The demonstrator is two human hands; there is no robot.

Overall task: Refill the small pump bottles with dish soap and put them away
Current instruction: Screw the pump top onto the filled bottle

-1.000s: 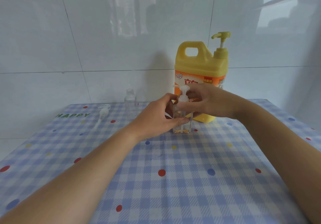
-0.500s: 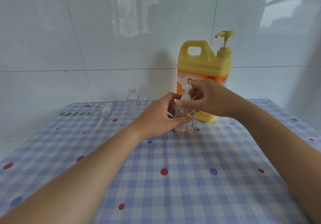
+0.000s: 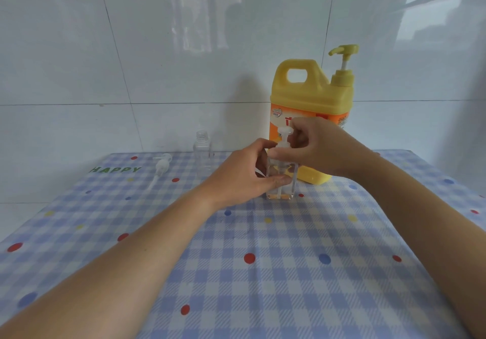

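Note:
A small clear square pump bottle [image 3: 282, 192] stands on the checked tablecloth [image 3: 263, 273] near the middle back, with a thin layer of yellow liquid at its bottom. My left hand [image 3: 242, 178] grips its body from the left. My right hand [image 3: 313, 146] pinches the white pump head [image 3: 284, 138] on top of it. Just behind stands the big yellow dish soap jug [image 3: 310, 93] with its own pump. A second small clear bottle [image 3: 202, 149], uncapped, stands at the back left, and its white pump [image 3: 161, 167] lies on the cloth beside it.
A white tiled wall [image 3: 157, 62] rises straight behind the table. The table's left edge runs diagonally at the lower left, and green "HAPPY" lettering [image 3: 115, 169] is printed on the cloth at the back left.
My right hand's fingers have shifted round the pump head, and the head sits slightly higher in view. The left hand keeps its grip on the bottle. The camera has drifted a little.

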